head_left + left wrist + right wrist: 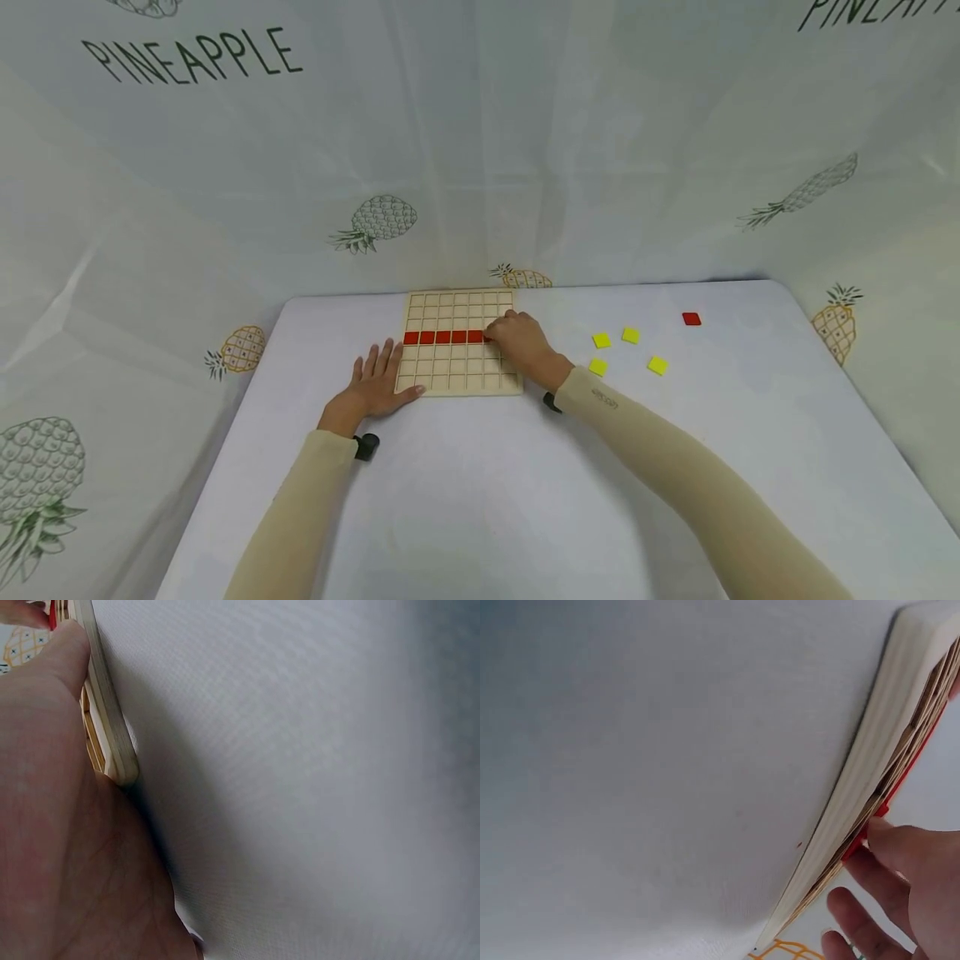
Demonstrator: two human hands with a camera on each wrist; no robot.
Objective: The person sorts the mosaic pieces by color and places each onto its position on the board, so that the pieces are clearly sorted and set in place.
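A square wooden grid board [457,367] lies at the table's far side, with a row of red square tiles [442,337] across its middle. My left hand [373,387] rests with fingers spread along the board's left edge, the thumb at its near left corner. Over the right part of the board, my right hand [525,346] is at the end of the red row. In the right wrist view its thumb and finger pinch a red tile [853,846] at the board's surface. The fingers partly cover the cells there.
Several yellow tiles [631,335] lie scattered on the white table [465,500] to the right of the board. Farther right is a single red tile [692,318]. A pineapple-print curtain [465,150] hangs behind the board and around the sides.
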